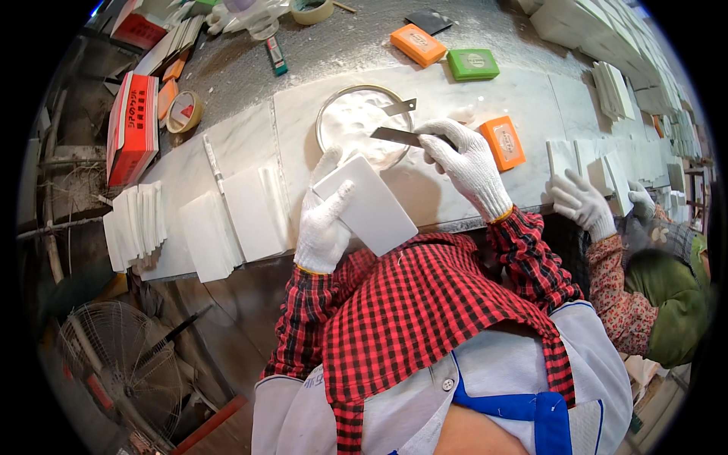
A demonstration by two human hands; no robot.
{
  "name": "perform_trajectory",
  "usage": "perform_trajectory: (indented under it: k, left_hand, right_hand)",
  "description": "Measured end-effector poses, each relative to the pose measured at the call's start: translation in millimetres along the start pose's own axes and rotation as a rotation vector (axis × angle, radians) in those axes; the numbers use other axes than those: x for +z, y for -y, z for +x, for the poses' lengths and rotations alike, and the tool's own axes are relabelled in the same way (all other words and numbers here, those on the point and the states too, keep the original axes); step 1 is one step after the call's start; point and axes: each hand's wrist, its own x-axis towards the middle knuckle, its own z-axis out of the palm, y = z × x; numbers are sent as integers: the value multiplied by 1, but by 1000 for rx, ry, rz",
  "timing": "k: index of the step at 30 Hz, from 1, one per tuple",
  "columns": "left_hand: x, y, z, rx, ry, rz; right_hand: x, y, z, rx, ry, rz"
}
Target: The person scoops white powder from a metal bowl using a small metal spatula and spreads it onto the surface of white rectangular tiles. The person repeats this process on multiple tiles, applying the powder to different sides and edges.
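Note:
My left hand [321, 244], in a white knit glove, grips a flat white rectangular tile [375, 208] by its left edge, thumb on the face. The tile is tilted over the table's front edge. In my gloved right hand [468, 163] is a dark, flat metal blade [396, 137], its tip pointing left above a round bowl's right side. White powder or paste [350, 121] fills much of the bowl [318, 130], which stands just beyond the tile. A second metal blade [401, 108] with a hole near its end leans on the bowl's far right rim.
Rows of white tiles [208, 231] stand along the left front edge; more tiles [613, 91] line the right. Orange boxes [501, 144] and a green box [472, 64] lie beyond. Tape [184, 112] sits beside a red box [133, 129]. A co-worker's gloved hand [582, 203] is at right; a fan [125, 379] stands lower left.

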Motion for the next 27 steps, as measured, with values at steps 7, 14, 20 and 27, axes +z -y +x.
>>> perform_trajectory:
  k: [7, 14, 20, 27]
  left_hand:
    - [-23, -6, 1, -18, -18, 63]
    - [-32, -11, 2, -22, 12, -46]
    - [-45, -6, 8, -33, 21, -50]
    - [-51, -4, 16, -43, 30, -91]
  right_hand:
    - [14, -11, 9, -105, -6, -263]
    - [24, -7, 18, -193, 11, -434]
    - [24, -12, 21, -109, 54, -302]
    - [7, 14, 12, 188, 104, 106]
